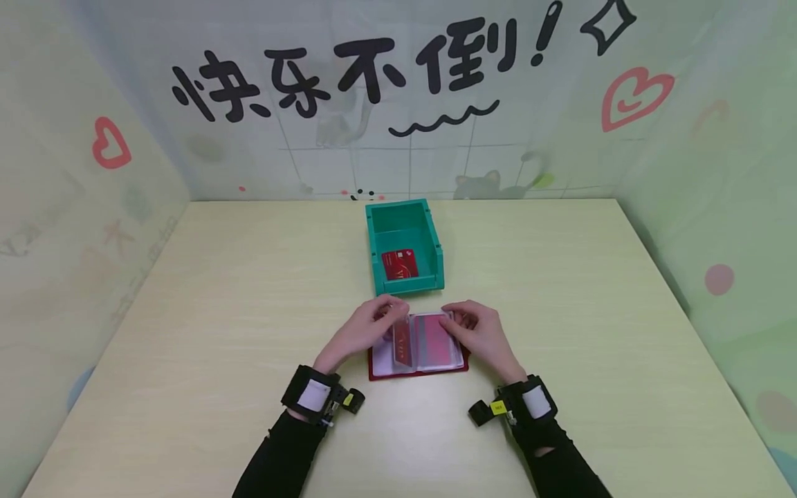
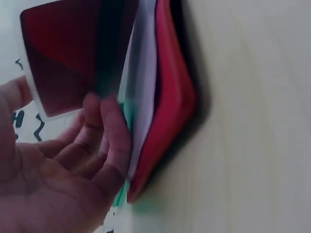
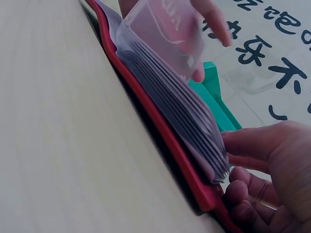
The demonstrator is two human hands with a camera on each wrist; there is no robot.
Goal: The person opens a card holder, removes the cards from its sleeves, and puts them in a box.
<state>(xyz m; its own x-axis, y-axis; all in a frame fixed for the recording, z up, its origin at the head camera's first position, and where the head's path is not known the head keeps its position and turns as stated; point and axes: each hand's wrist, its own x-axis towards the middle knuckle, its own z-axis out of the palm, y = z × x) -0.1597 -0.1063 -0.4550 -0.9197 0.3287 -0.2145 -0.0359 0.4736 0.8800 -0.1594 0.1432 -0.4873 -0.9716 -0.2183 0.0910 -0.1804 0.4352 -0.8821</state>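
A card holder with a red cover (image 1: 418, 376) lies spread on the table, its clear sleeve pages (image 3: 175, 102) stacked on the right side. My left hand (image 1: 369, 324) pinches one raised clear page (image 2: 63, 63), which has a dark red card in it, near the page's upper edge. At the upper right corner, my right hand (image 1: 484, 337) grips the page stack between thumb and curled fingers. A pink and grey striped insert (image 1: 436, 339) shows through the top sleeve on that side.
Just beyond the card holder stands a teal open bin (image 1: 409, 285) with a red card (image 1: 400, 264) on its floor. The pale wooden table (image 1: 261, 290) is bordered by printed cloth walls (image 1: 398, 159) at the back and sides.
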